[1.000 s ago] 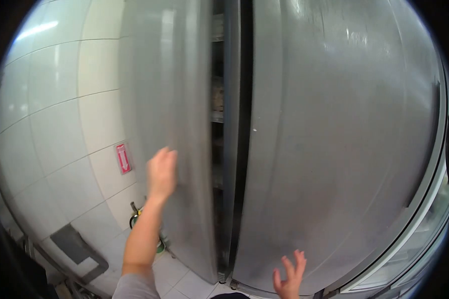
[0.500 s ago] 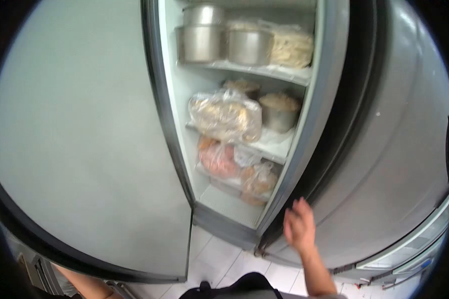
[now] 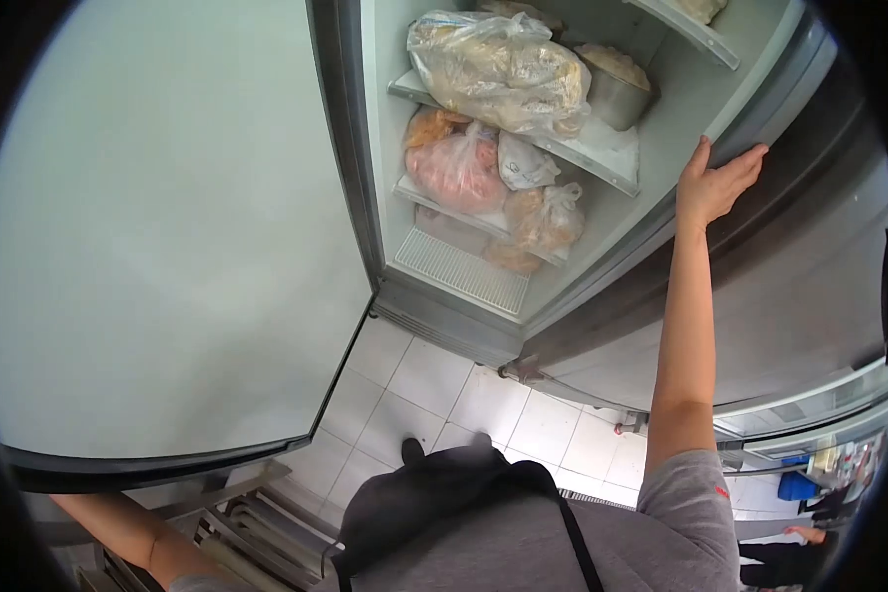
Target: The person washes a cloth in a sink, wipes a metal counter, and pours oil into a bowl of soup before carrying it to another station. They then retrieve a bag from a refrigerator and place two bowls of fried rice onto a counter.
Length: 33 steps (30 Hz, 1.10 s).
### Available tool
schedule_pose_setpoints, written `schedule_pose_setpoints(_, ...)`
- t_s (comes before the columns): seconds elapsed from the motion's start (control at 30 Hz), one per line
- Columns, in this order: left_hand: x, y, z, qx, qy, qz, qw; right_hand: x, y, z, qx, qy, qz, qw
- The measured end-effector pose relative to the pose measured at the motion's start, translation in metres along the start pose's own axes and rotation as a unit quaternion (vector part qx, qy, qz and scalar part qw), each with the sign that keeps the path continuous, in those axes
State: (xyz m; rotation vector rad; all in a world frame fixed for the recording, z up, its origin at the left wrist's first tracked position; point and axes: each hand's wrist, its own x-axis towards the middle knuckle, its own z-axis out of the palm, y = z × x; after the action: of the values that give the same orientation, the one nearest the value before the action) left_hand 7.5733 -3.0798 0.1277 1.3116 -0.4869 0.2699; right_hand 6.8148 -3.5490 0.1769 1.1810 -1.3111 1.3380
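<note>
My right hand (image 3: 718, 185) rests on the right edge of the refrigerator frame (image 3: 760, 118), thumb up and fingers spread. It holds nothing. On the left, the wide pale door (image 3: 168, 217) of the refrigerator stands open. My left forearm reaches behind its lower edge, and the hand itself is hidden there. Inside, a large clear plastic bag (image 3: 498, 74) of pale food lies on a shelf beside a metal pot (image 3: 617, 99) heaped with something pale. One shelf down are a bag of pink food (image 3: 459, 173), a small white bag (image 3: 526, 163) and a knotted bag of brownish food (image 3: 543, 219).
White floor tiles (image 3: 429, 370) lie below the refrigerator. A slatted metal rack (image 3: 257, 528) stands at the lower left. Another person's hand (image 3: 807, 534) and dark clothing show at the lower right, near a blue container (image 3: 797, 485).
My right hand has risen from near the refrigerator's lower corner to its right frame edge. The view has tilted down, so the top shelf's pots have left the picture.
</note>
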Motion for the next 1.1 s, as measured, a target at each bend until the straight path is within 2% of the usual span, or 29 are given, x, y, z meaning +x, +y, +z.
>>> schedule_pose_setpoints(0.63, 0.06, -0.005, -0.012, 0.09, -0.001, 0.024, 0.996, 0.0, 0.008, 0.004, -0.039, -0.09, 0.039, 0.994)
schedule_pose_setpoints(0.93, 0.065, -0.012, -0.025, 0.116, 0.017, 0.052, 0.992, -0.001, 0.008, 0.003, -0.017, -0.081, 0.03, 0.996)
schedule_pose_setpoints(1.03, 0.056, -0.012, -0.028, 0.122, 0.036, 0.071, 0.989, -0.003, 0.008, 0.002, 0.007, -0.054, -0.007, 0.998)
schedule_pose_setpoints(1.1, 0.048, 0.0, -0.033, 0.136, 0.069, 0.117, 0.981, 0.001, 0.009, 0.001, 0.012, -0.023, -0.03, 0.999)
